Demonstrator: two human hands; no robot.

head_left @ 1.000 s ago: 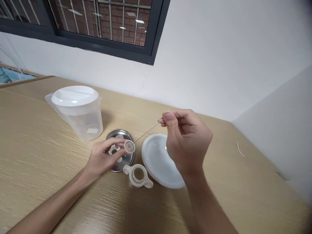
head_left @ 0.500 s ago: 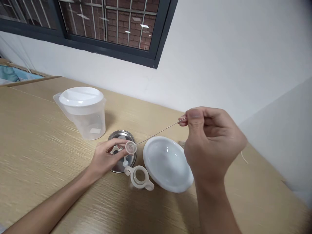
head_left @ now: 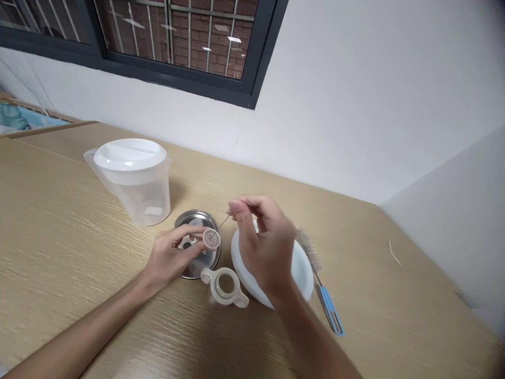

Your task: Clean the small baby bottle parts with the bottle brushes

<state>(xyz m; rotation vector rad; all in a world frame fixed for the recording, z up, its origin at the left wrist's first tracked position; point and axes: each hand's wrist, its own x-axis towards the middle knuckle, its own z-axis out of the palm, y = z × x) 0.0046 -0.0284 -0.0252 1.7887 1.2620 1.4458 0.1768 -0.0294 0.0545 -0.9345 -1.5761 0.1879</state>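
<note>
My left hand [head_left: 168,258] is closed on a small round translucent cap-like piece [head_left: 212,239], pinched between thumb and fingers above a steel dish [head_left: 196,273]. My right hand [head_left: 266,239] pinches a thin wire [head_left: 224,223], which slants down to the middle of the round piece. How far the wire passes into it is hidden. Pale small parts lie in the dish, partly covered by my left hand. Just below stands a clear bottle with a two-handled cream collar [head_left: 224,287]. Under my right hand sits a white bowl [head_left: 303,279], partly blocked from view.
A translucent pitcher [head_left: 136,184] with a white lid stands at the back left. To the bowl's right lies a bottle brush with a blue handle [head_left: 330,310]. A short pale strip [head_left: 393,252] is farther right on the wooden table. The wall and window rise behind.
My right hand has come left and down toward the round piece, and much less wire shows between them. The brush beside the bowl is now uncovered. My left hand has hardly moved.
</note>
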